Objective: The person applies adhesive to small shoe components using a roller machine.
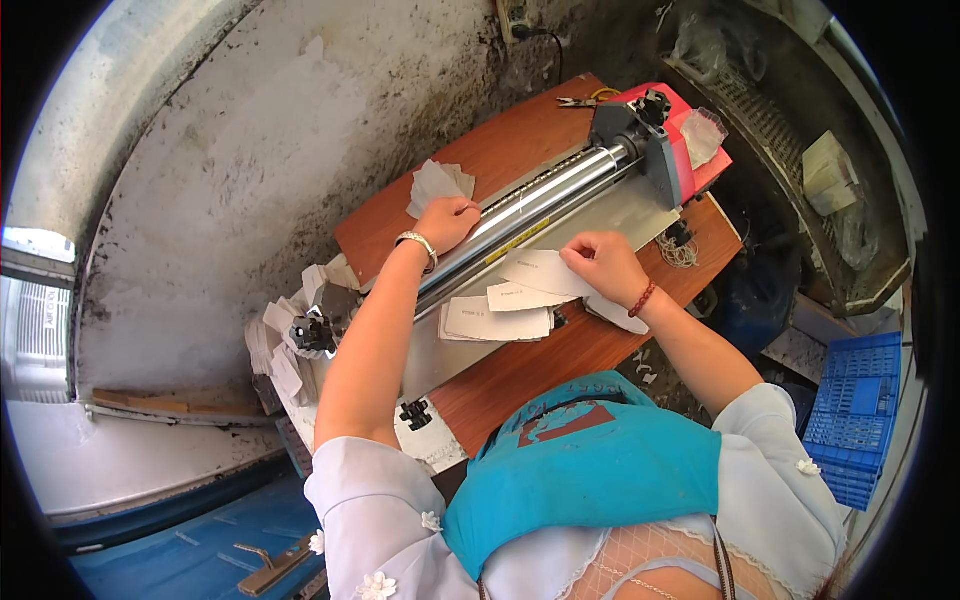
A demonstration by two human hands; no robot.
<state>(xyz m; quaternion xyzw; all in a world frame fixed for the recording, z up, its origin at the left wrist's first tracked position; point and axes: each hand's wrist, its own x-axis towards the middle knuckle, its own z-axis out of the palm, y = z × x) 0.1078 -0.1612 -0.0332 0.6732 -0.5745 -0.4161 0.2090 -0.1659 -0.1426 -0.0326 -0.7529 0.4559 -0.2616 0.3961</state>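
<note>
My right hand point(605, 266) pinches the edge of a white, curved cut piece point(540, 272) with small print on it. More white pieces point(497, 319) lie stacked below it on the machine's front plate, and another point(615, 314) rests under my right wrist. My left hand point(447, 224) is curled at the far side of the shiny metal rollers point(540, 203); whatever its fingers hold is hidden. Just beyond it, a loose pile of white pieces point(440, 185) sits on the brown board point(510, 140).
The roller machine has a red and grey end housing point(700, 160) at the right and a black knob point(313, 332) at the left. Pliers point(577, 102) lie at the back. White pieces point(285, 375) pile up at far left; a blue crate point(852, 420) stands at right.
</note>
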